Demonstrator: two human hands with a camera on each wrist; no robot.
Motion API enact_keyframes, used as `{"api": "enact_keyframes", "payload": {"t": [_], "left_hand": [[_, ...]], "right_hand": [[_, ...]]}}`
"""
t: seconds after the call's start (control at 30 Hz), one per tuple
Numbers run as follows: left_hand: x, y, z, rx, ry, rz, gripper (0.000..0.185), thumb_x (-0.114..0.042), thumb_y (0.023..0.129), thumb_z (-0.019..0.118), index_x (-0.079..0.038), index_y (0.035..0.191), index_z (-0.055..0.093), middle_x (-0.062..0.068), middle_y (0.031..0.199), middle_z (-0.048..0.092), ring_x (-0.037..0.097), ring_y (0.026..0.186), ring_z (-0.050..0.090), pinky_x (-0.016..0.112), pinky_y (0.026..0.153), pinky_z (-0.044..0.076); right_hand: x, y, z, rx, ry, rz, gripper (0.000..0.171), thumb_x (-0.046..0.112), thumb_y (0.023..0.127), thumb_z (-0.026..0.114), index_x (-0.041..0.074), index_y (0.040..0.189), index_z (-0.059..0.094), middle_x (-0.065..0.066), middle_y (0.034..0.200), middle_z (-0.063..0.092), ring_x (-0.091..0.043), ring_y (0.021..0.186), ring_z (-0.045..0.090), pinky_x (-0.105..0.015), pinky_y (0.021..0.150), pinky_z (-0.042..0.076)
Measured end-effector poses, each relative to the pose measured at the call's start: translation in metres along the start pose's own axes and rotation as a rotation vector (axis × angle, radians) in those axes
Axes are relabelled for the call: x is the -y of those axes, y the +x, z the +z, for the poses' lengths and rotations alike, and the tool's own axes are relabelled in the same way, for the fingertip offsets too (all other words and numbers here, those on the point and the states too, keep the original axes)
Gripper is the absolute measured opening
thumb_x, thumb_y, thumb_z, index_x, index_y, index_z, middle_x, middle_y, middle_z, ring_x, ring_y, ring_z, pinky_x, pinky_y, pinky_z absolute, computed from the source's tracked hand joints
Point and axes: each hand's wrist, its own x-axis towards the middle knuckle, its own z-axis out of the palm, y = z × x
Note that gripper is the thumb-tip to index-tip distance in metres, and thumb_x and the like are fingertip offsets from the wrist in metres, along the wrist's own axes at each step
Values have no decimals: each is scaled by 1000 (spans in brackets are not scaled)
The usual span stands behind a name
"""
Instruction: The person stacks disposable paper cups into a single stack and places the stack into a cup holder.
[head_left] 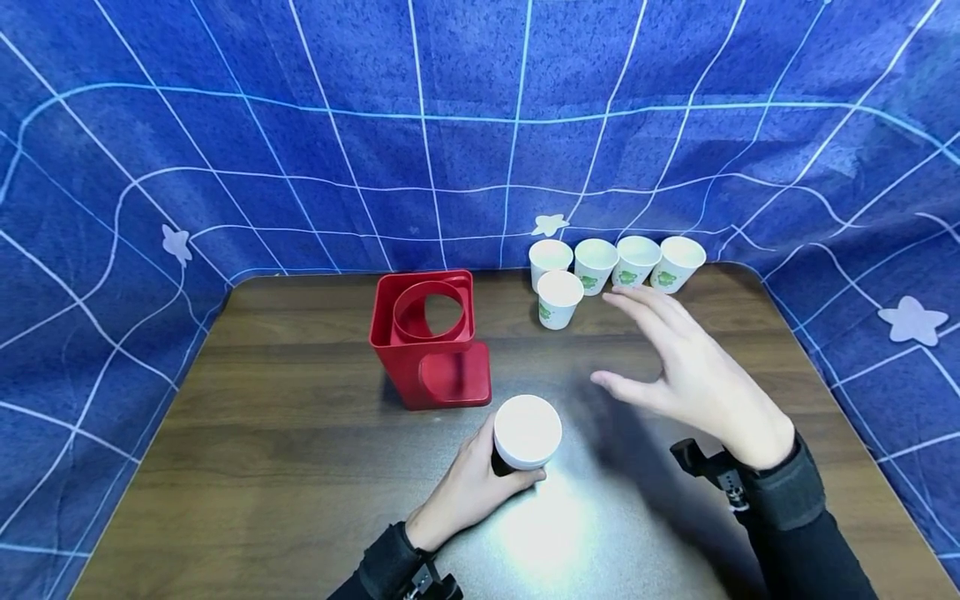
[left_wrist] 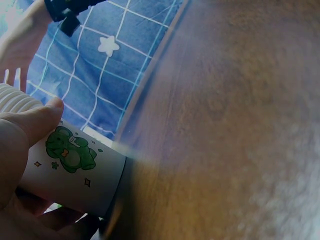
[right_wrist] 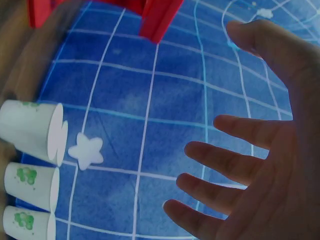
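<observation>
There are six paper cups on the table (head_left: 300, 467). Five cups (head_left: 595, 265) stand in a bunch at the far edge, four in a row and one in front. One more cup (head_left: 527, 431) stands near the front edge. There is one red holder (head_left: 429, 337). Two hands show.
</observation>
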Motion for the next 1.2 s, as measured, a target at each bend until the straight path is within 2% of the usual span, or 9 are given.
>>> {"api": "enact_keyframes", "payload": {"t": [0.17, 0.37, 0.47, 0.63, 0.73, 0.87, 0.97, 1.1, 1.2], "left_hand": [[0, 0, -1, 8, -4, -8, 90, -41, 80, 88, -17, 152, 42, -1, 141, 62, 13, 129, 59, 47, 111, 47], [0, -1, -1, 5, -5, -10, 90, -42, 80, 88, -17, 153, 41, -1, 141, 61, 13, 130, 58, 48, 112, 47], [0, -1, -1, 6, -11, -11, 91, -43, 80, 88, -18, 153, 41, -1, 141, 61, 12, 130, 58, 48, 111, 47], [0, -1, -1, 9, -15, -11, 91, -43, 80, 88, -18, 154, 40, -1, 142, 61, 13, 130, 58, 49, 111, 47], [0, -1, 0, 9, -16, -10, 91, -42, 80, 88, -18, 153, 40, -1, 141, 61, 13, 130, 59, 49, 111, 47], [0, -1, 0, 8, -13, -8, 91, -42, 80, 88, -18, 153, 40, -2, 141, 61, 12, 129, 59, 48, 110, 48], [-1, -1, 0, 6, -11, -5, 91, -42, 80, 88, -18, 153, 40, -2, 141, 62, 12, 129, 59, 48, 110, 48], [-1, 0, 0, 3, -11, -2, 91, -42, 80, 88, -18, 154, 40, -2, 141, 61, 12, 129, 59, 48, 111, 47], [-1, 0, 0, 0, -6, 0, 91, -41, 80, 89, -17, 153, 40, -2, 141, 62, 13, 129, 59, 48, 111, 47]], "right_hand": [[-8, 6, 4, -16, -1, 47, 92, 39, 79, 89, 13, 155, 45, -12, 157, 46, -34, 148, 38, -47, 123, 30], [-22, 19, 9, -98, -130, 9, 95, 43, 77, 84, 6, 155, 43, -25, 157, 42, -48, 151, 28, -63, 123, 21], [-31, 23, 13, -113, -185, 25, 99, 48, 77, 82, 6, 156, 40, -28, 160, 35, -53, 151, 21, -72, 121, 15], [-45, 27, 25, -77, -213, 108, 108, 53, 76, 82, 8, 160, 32, -30, 166, 22, -57, 153, 6, -79, 116, 7], [-52, 30, 33, -40, -219, 166, 114, 57, 76, 82, 9, 163, 26, -31, 167, 16, -58, 152, 3, -83, 113, 10], [-62, 34, 43, -5, -216, 222, 118, 61, 75, 82, 12, 164, 22, -32, 167, 13, -59, 152, 4, -83, 111, 14], [-68, 37, 51, 4, -199, 229, 119, 61, 75, 82, 10, 164, 21, -35, 166, 14, -60, 151, 5, -79, 115, 15], [-76, 43, 62, -15, -186, 203, 119, 61, 74, 83, 4, 162, 25, -39, 161, 22, -59, 151, 15, -70, 121, 16], [-81, 48, 70, -26, -184, 194, 118, 60, 75, 83, -1, 159, 29, -41, 158, 27, -58, 148, 25, -66, 122, 20]]}}
